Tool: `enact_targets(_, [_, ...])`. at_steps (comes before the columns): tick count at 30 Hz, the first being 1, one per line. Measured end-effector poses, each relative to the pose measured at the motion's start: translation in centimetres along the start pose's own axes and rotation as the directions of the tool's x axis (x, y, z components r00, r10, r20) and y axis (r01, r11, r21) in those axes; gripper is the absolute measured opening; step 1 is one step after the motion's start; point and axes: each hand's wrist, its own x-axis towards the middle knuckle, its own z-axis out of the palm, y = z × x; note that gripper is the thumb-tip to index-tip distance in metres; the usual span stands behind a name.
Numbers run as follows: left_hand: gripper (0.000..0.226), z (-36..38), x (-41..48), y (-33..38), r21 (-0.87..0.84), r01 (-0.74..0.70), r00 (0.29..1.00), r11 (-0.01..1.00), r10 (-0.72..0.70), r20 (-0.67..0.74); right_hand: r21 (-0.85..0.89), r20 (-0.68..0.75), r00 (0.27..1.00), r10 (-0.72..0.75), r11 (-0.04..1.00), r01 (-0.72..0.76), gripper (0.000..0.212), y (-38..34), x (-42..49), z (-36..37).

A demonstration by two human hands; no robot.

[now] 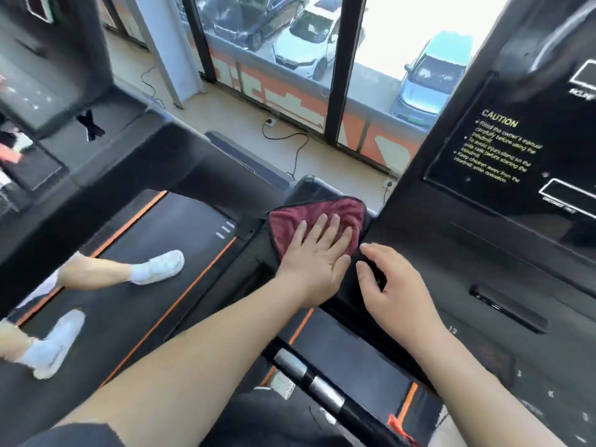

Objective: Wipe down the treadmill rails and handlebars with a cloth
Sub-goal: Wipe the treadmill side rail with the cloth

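Note:
A dark red cloth (309, 214) with a black hem lies flat on the black upper left arm of the treadmill (309, 188), beside the console. My left hand (314, 259) presses on the cloth with straight fingers spread. My right hand (392, 285) rests just to the right on the black surface at the console's edge, fingers loosely bent and holding nothing. A handlebar with silver sensor plates (309, 379) runs below my arms.
The console panel (503, 150) with yellow caution text fills the right side. On the neighbouring treadmill's belt (154, 253) to the left, a person's legs in white shoes (158, 267) stand. Windows, floor cables and parked cars lie ahead.

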Motion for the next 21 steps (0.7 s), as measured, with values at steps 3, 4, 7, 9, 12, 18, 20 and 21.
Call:
enact_targets(3, [0.059,1.0,-5.1,-1.6,-0.025,0.080,0.997,0.996,-0.080,0.006,0.001,0.026,0.997,-0.077,0.997,0.077,0.033,0.1,0.3,1.2])
enact_targets(4, [0.060,1.1,-6.6,-2.5,-0.012,0.129,0.992,0.992,-0.129,0.012,0.009,0.037,0.995,-0.093,0.996,0.093,0.034,-0.1,0.3,1.6])
enact_targets(7, [0.062,1.6,-9.4,-5.0,0.086,0.252,0.968,0.964,-0.252,-0.011,-0.006,0.070,0.993,-0.098,0.995,0.099,0.040,-0.8,0.0,2.2])
enact_targets(9, [0.063,1.4,-9.8,-5.5,0.063,0.294,0.956,0.954,-0.294,-0.009,-0.061,0.098,0.992,-0.081,0.994,0.087,0.046,-0.9,-0.1,2.4])
enact_targets(12, [0.062,0.5,-7.3,-5.5,-0.055,0.363,0.932,0.930,-0.363,0.002,-0.147,0.139,0.990,-0.038,0.987,0.059,0.054,-0.5,-0.4,2.6])
enact_targets(18, [0.064,-1.6,0.5,-6.6,-0.100,0.360,0.932,0.928,-0.362,0.004,-0.331,0.141,0.989,-0.050,0.939,0.095,0.061,0.0,-0.8,3.4])
enact_targets(20, [0.066,-2.4,2.4,-6.8,-0.117,0.342,0.939,0.933,-0.344,-0.001,-0.321,0.122,0.992,-0.031,0.945,0.069,0.061,-0.4,-0.8,4.0])
enact_targets(21, [0.067,-2.7,3.0,-6.8,-0.117,0.337,0.941,0.934,-0.339,0.002,-0.305,0.109,0.994,-0.020,0.951,0.053,0.061,-0.9,-0.7,4.3])
